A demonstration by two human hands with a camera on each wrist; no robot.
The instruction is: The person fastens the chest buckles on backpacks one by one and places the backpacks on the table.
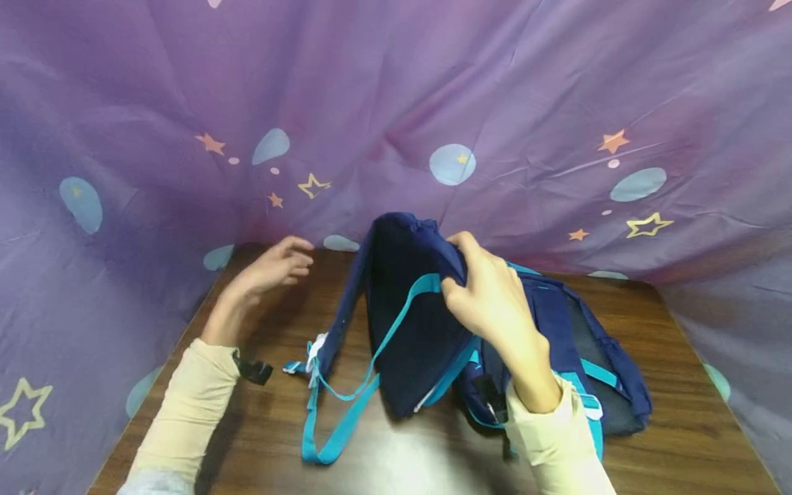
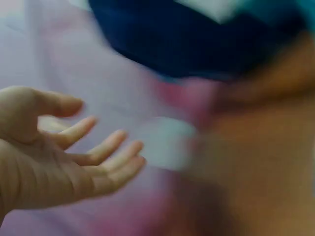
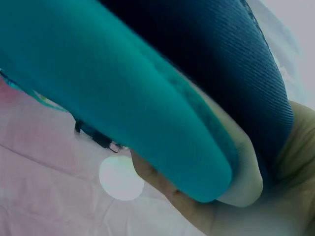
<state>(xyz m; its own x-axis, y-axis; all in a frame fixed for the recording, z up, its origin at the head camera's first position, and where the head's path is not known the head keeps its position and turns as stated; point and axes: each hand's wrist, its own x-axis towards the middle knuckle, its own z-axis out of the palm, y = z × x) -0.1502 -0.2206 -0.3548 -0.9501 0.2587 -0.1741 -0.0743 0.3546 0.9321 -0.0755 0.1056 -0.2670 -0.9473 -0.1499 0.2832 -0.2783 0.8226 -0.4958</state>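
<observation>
My right hand (image 1: 491,292) grips the upper edge of a navy bag (image 1: 414,337) that stands tilted on the table. Turquoise straps (image 1: 343,430) and a white buckle (image 1: 317,347) hang from its left side. In the right wrist view, turquoise fabric (image 3: 123,98) and navy ribbed fabric (image 3: 236,54) lie within that hand's grip, partly hiding the fingers. My left hand (image 1: 272,269) is raised left of the bag, apart from it and holding nothing. The left wrist view shows its palm (image 2: 49,172) with fingers spread and slightly bent.
A second navy piece, a backpack (image 1: 557,323) with turquoise straps, lies to the right, partly behind my right arm. Beneath is a brown wooden table (image 1: 687,405). A purple patterned cloth (image 1: 371,103) hangs behind it and at both sides.
</observation>
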